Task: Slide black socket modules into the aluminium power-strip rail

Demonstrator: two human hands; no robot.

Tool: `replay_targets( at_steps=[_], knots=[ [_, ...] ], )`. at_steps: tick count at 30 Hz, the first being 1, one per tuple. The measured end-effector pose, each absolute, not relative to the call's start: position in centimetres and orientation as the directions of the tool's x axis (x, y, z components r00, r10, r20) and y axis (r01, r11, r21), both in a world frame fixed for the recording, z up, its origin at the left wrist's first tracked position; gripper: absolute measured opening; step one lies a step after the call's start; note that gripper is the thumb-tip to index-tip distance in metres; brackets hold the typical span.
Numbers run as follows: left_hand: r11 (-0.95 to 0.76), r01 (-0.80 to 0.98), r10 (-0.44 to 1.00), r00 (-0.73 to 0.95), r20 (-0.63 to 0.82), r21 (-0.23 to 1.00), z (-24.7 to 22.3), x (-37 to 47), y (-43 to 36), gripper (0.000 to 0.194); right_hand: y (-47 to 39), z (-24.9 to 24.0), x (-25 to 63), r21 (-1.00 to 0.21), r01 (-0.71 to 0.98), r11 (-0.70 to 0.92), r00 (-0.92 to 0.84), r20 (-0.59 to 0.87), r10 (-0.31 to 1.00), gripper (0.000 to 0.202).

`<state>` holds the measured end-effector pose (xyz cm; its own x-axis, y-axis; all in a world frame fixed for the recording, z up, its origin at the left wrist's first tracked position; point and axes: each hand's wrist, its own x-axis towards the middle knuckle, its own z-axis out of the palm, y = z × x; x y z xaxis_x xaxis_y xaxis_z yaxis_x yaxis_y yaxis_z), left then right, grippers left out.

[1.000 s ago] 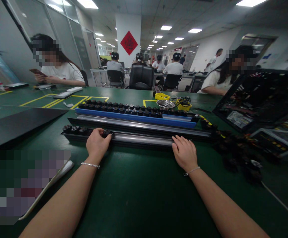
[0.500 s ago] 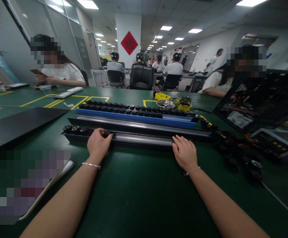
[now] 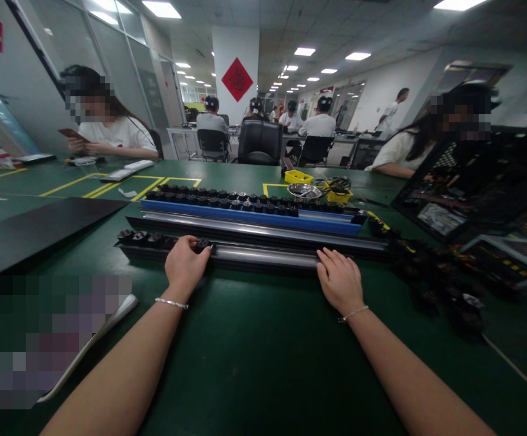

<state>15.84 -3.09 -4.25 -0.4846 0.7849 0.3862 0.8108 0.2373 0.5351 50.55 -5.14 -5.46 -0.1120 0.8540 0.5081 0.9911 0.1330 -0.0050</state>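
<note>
In front of me lies a long black rail [image 3: 263, 257] with a shiny metal channel. Several small black modules, perhaps power sockets, fill its left end. My left hand [image 3: 186, 263] is closed on another black module [image 3: 203, 244] in the channel, thumb on the near side; the fingers partly hide it. Over the rail's right end lies my right hand [image 3: 340, 278], fingers across the top and closed round it. Just behind is a second rail [image 3: 245, 225] with a bare channel. Farther back, a blue rail [image 3: 227, 212] stands beside rows of black modules [image 3: 218, 197].
A pile of black modules [image 3: 445, 290] lies at right, near an open computer case [image 3: 472, 188] and a metal box [image 3: 509, 257]. Yellow trays [image 3: 297, 177] and a round metal dish [image 3: 304, 191] stand behind. A black panel [image 3: 40, 227] lies left. People sit across the table.
My left hand has slid a little to the right along the rail with the black module. My right hand stays at the rail's right end.
</note>
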Motion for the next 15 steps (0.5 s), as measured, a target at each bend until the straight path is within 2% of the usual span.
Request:
replay_targets(
  at_steps=[15],
  knots=[
    [0.234,0.810,0.795,-0.478,0.374,0.538,-3.86,16.22,-3.32,0.041,-5.20,-5.30,50.50,-0.018,0.990,0.142,-0.114,0.504,0.856,0.043]
  ],
)
